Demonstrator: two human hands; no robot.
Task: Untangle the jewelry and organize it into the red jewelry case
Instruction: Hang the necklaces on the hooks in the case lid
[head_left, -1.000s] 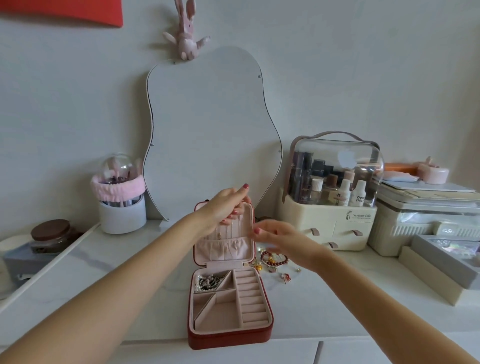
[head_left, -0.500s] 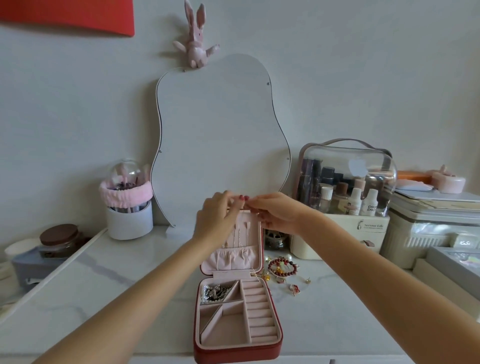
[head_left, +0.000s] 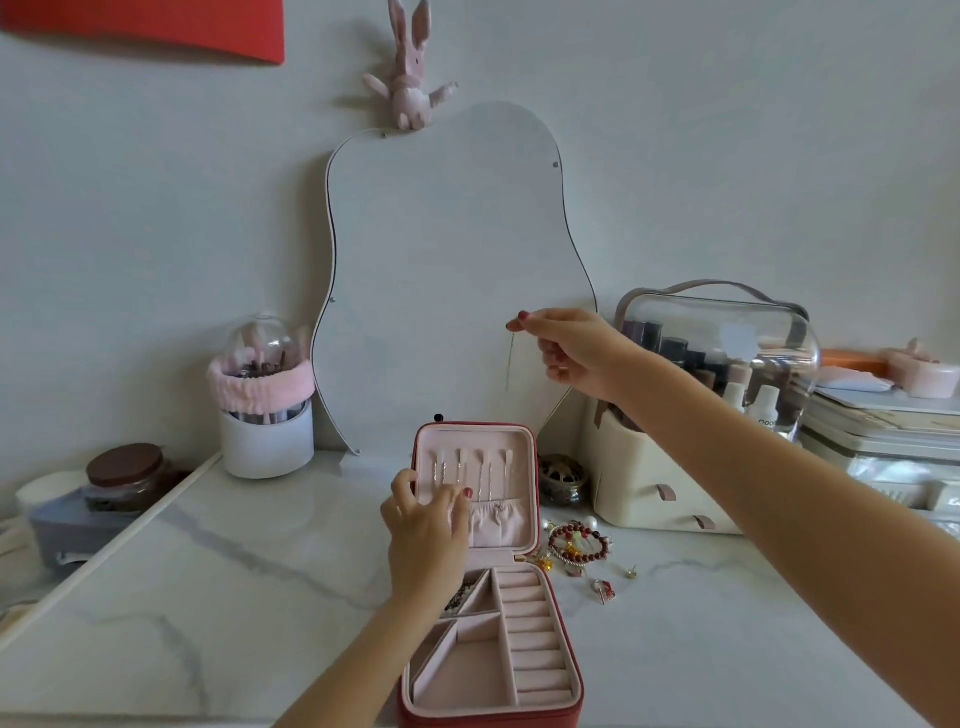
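Right hand (head_left: 574, 353) pinches thin chain (head_left: 510, 364), dangling below fingers to hang straight. Left hand (head_left: 428, 535), fingers relaxed, steadies case (head_left: 566, 675) lid.

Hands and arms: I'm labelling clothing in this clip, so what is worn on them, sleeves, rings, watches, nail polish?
Both forearms are bare, with no sleeves in view. No watch or bracelet shows on either wrist, and no rings can be made out. The right hand has dark red polish on its nails; the left hand shows the same red on the one nail that is visible.
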